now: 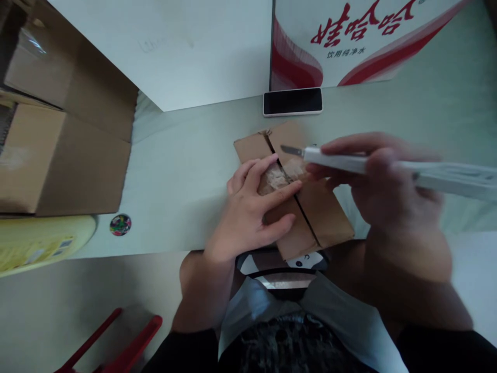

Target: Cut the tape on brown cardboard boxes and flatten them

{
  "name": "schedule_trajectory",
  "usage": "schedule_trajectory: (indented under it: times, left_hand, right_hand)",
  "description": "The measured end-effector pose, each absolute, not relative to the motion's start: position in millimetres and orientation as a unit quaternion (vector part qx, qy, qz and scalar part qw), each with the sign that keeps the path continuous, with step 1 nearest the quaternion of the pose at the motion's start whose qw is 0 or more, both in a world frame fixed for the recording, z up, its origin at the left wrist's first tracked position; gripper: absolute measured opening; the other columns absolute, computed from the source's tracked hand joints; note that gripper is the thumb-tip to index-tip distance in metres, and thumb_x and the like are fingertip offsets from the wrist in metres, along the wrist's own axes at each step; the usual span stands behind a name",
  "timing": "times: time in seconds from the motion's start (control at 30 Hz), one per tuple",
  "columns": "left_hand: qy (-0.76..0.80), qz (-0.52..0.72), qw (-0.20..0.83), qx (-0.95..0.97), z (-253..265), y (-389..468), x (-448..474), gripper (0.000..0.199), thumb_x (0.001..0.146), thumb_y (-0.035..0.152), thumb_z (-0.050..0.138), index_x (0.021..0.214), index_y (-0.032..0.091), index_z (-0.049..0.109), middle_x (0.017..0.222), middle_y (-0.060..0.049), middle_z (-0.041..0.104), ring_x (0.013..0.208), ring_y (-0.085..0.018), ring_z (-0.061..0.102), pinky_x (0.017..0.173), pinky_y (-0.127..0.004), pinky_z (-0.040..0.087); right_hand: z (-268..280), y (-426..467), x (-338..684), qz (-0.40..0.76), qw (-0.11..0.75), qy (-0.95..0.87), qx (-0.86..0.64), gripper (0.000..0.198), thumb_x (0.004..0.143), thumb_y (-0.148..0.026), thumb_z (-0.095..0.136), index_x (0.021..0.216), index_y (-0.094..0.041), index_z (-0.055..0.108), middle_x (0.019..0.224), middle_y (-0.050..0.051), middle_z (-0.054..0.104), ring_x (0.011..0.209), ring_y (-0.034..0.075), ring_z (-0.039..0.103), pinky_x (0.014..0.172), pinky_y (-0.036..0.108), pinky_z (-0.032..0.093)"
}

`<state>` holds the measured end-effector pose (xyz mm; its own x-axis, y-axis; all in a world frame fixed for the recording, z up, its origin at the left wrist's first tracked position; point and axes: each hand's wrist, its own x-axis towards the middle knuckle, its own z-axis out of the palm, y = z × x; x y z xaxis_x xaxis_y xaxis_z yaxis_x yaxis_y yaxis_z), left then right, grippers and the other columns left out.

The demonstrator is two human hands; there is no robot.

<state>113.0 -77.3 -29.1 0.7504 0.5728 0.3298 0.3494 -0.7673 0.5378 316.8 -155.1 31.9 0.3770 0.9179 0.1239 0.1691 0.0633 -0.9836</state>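
A small cardboard box [326, 212] lies tilted at the near edge of the table, its two top flaps meeting along a dark seam. Crumpled clear tape [276, 177] crosses the middle of that seam. My left hand [252, 204] rests flat on the box with its fingers spread, pressing on the left flap and reaching over the seam. In my right hand [384, 181] is a white-handled craft knife [337, 159], gripped like a pen. Its short blade points left and hovers over the right flap, close to the seam. The right hand is somewhat blurred.
Behind the box lies a phone [292, 101], in front of a white carton with red lettering [298, 57]. Larger cardboard boxes [85, 166] and a yellow bottle [46, 241] stand at the left, near a round sticker [120, 225]. Red stool legs [132, 347] show below.
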Motion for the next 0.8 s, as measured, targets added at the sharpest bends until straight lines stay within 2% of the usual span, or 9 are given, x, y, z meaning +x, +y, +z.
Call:
schedule_trajectory:
  times: [0.13, 0.2, 0.23, 0.33, 0.43, 0.57, 0.7, 0.8]
  left_hand:
    - [0.262, 0.228, 0.23, 0.909, -29, -78, 114, 0.044, 0.101, 0.052, 0.063, 0.143, 0.042, 0.072, 0.171, -0.007, 0.039, 0.152, -0.036, 0.037, 0.128, -0.064, 0.034]
    - [0.255, 0.231, 0.233, 0.91, -31, -78, 112, 0.045, 0.102, 0.054, 0.061, 0.144, 0.041, 0.071, 0.171, -0.008, 0.035, 0.154, -0.036, 0.036, 0.128, -0.064, 0.034]
    - [0.253, 0.236, 0.235, 0.908, -32, -78, 112, 0.046, 0.102, 0.054, 0.061, 0.145, 0.041, 0.07, 0.172, -0.009, 0.033, 0.155, -0.037, 0.034, 0.128, -0.065, 0.033]
    - [0.26, 0.244, 0.236, 0.904, -35, -80, 110, 0.047, 0.099, 0.05, 0.067, 0.145, 0.04, 0.071, 0.177, -0.007, 0.024, 0.16, -0.043, 0.025, 0.13, -0.07, 0.025]
    - [0.267, 0.244, 0.234, 0.902, -37, -81, 111, 0.049, 0.096, 0.048, 0.071, 0.145, 0.041, 0.071, 0.18, -0.004, 0.019, 0.163, -0.045, 0.021, 0.133, -0.07, 0.019]
    - [0.262, 0.255, 0.234, 0.901, -38, -81, 112, 0.048, 0.097, 0.047, 0.07, 0.144, 0.04, 0.071, 0.179, -0.005, 0.019, 0.163, -0.043, 0.022, 0.134, -0.068, 0.019]
    - [0.255, 0.265, 0.233, 0.9, -40, -80, 112, 0.046, 0.098, 0.047, 0.069, 0.144, 0.04, 0.071, 0.179, -0.006, 0.02, 0.163, -0.044, 0.023, 0.134, -0.069, 0.018]
    - [0.253, 0.267, 0.235, 0.9, -42, -79, 111, 0.047, 0.099, 0.05, 0.068, 0.145, 0.041, 0.069, 0.179, -0.004, 0.019, 0.163, -0.044, 0.022, 0.133, -0.07, 0.019]
  right_hand:
    - [19, -149, 314, 0.317, 0.573, -0.444, -0.612, 0.025, 0.092, -0.05, 0.079, 0.082, -0.027, 0.078, 0.072, -0.002, 0.072, 0.058, 0.013, 0.062, 0.048, 0.027, 0.045]
    - [14, -146, 311, 0.332, 0.604, -0.412, -0.596, 0.027, 0.093, -0.051, 0.078, 0.082, -0.026, 0.077, 0.063, -0.004, 0.068, 0.047, 0.01, 0.055, 0.041, 0.023, 0.04]
    - [13, -145, 309, 0.347, 0.613, -0.395, -0.59, 0.026, 0.094, -0.05, 0.076, 0.085, -0.026, 0.077, 0.061, -0.004, 0.068, 0.044, 0.01, 0.055, 0.04, 0.022, 0.041]
    - [15, -144, 306, 0.383, 0.615, -0.37, -0.581, 0.017, 0.095, -0.042, 0.072, 0.091, -0.027, 0.077, 0.062, -0.005, 0.07, 0.045, 0.01, 0.061, 0.042, 0.02, 0.049]
    - [18, -144, 306, 0.4, 0.59, -0.377, -0.592, 0.007, 0.091, -0.031, 0.074, 0.088, -0.025, 0.076, 0.064, -0.005, 0.07, 0.048, 0.008, 0.062, 0.045, 0.017, 0.05]
    - [17, -145, 310, 0.413, 0.583, -0.383, -0.586, 0.011, 0.092, -0.033, 0.074, 0.089, -0.023, 0.075, 0.066, -0.004, 0.07, 0.05, 0.008, 0.059, 0.047, 0.018, 0.049]
    - [16, -149, 312, 0.363, 0.559, -0.432, -0.607, 0.009, 0.094, -0.033, 0.075, 0.093, -0.026, 0.08, 0.068, -0.004, 0.069, 0.053, 0.009, 0.056, 0.051, 0.022, 0.044]
    - [17, -151, 311, 0.295, 0.54, -0.482, -0.623, 0.02, 0.096, -0.036, 0.074, 0.081, -0.025, 0.079, 0.069, -0.002, 0.061, 0.061, 0.01, 0.054, 0.059, 0.026, 0.044]
